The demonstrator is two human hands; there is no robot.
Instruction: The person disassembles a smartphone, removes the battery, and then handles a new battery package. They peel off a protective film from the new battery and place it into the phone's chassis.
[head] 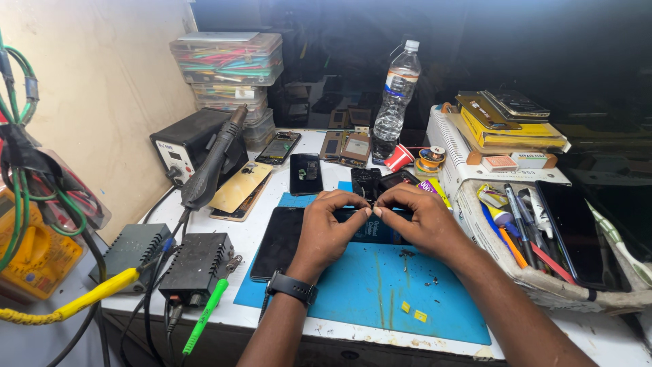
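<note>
Left hand (331,224) and right hand (415,219) together over a blue mat (367,285), fingertips meeting at mid-bench. Thumbs and forefingers of both pinched on a tiny dark part (372,207), too small to identify, held just above the mat's far edge. Other fingers curled in. Black watch (292,287) on the left wrist. Dark tablet (277,243) flat just left of the left hand, partly on the mat. Phones (305,173) laid out beyond the hands; water bottle (396,95) upright behind them. Hot-air station (190,146) with its wand at far left. Tray of tools (523,224) just right of the right hand. Small yellow scraps (413,311) on the mat near the front edge.
</note>
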